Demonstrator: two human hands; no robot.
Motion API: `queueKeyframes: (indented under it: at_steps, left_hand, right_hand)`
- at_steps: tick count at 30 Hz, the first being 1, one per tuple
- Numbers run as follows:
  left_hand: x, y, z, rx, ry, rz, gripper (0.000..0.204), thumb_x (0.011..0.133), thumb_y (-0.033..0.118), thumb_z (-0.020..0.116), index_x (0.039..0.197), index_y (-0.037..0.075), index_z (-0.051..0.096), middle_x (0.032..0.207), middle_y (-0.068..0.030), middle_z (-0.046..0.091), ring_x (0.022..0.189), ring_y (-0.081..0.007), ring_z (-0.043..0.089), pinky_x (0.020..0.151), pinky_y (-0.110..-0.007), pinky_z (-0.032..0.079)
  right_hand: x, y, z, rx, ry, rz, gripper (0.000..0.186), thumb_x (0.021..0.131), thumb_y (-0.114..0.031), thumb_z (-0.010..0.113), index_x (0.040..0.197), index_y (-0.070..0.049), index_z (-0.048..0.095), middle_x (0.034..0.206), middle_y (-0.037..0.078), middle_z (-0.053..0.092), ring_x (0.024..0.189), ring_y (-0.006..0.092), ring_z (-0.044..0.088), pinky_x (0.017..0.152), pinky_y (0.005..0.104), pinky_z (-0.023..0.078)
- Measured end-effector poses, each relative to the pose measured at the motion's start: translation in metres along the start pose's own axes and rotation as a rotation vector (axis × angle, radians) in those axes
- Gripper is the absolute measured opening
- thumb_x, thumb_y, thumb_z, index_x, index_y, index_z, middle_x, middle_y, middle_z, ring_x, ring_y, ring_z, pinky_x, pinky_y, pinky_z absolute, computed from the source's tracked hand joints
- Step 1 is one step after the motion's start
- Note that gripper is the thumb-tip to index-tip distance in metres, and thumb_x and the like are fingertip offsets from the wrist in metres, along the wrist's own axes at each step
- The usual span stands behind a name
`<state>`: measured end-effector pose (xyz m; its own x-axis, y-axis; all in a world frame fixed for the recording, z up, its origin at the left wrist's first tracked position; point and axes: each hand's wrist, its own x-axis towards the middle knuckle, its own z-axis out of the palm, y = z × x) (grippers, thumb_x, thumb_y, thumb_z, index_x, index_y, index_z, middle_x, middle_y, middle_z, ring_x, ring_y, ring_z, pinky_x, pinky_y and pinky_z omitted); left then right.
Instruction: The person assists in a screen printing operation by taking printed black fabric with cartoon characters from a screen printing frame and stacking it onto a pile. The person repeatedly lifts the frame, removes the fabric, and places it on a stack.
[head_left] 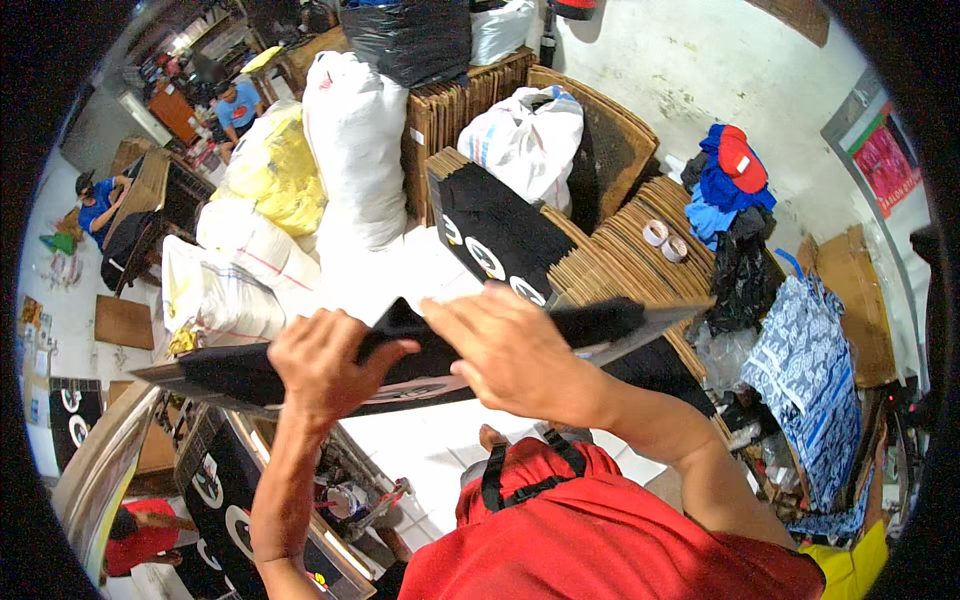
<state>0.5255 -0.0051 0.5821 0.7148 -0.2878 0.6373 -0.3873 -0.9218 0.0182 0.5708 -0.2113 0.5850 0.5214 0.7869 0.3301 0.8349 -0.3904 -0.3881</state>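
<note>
A wide flat board covered in black cloth (235, 372), seen nearly edge-on, spans the space in front of my red shirt. Pale printing shows on its underside between my hands. My left hand (325, 362) is closed on the cloth left of the middle, thumb pointing inward. Right of the middle, my right hand (515, 350) bends its fingers over the upper edge, with the thumb below. Between the two hands the cloth rises in a small peak. Most of my right fingertips are hidden behind the edge.
Beyond the board stand white sacks (355, 150), a yellow sack (275, 170) and stacked brown boards (640, 245) bearing two tape rolls (664, 240). Black printed panels (215, 490) lie at lower left. Patterned blue cloth (810, 380) hangs at right. Several people work at left.
</note>
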Motion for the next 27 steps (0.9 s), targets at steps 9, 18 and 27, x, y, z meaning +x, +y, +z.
queueKeyframes:
  at_steps: [9, 18, 27]
  left_hand:
    - [-0.088, -0.025, 0.097, -0.211, -0.287, 0.031, 0.045, 0.060, 0.047, 0.072, 0.059, 0.011, 0.045, 0.056, -0.0015, 0.044, 0.054, -0.0178, 0.046, 0.054, -0.030, 0.034]
    - [-0.250, 0.006, 0.164, -0.322, -0.317, -0.811, 0.057, 0.065, 0.024, 0.072, 0.111, 0.002, 0.048, 0.104, -0.0164, 0.054, 0.098, -0.0325, 0.050, 0.082, -0.041, 0.037]
    - [-0.469, 0.107, 0.162, -0.524, -1.059, -1.458, 0.053, 0.066, 0.033, 0.073, 0.106, 0.004, 0.053, 0.094, -0.0141, 0.062, 0.090, -0.0294, 0.059, 0.076, -0.039, 0.046]
  right_hand:
    - [-0.017, 0.045, 0.139, 0.237, -0.490, 0.191, 0.022, 0.065, -0.008, 0.058, 0.085, 0.002, 0.054, 0.071, 0.022, 0.059, 0.071, 0.0390, 0.059, 0.064, 0.0461, 0.046]
    - [-0.029, 0.101, 0.262, 0.107, -0.540, 0.398, 0.018, 0.066, -0.008, 0.052, 0.079, 0.003, 0.056, 0.069, 0.026, 0.058, 0.071, 0.0423, 0.058, 0.067, 0.0491, 0.045]
    - [-0.038, 0.186, 0.281, -0.067, -0.571, 0.673, 0.021, 0.064, -0.008, 0.049, 0.079, 0.004, 0.057, 0.081, 0.029, 0.059, 0.081, 0.0435, 0.058, 0.076, 0.0493, 0.045]
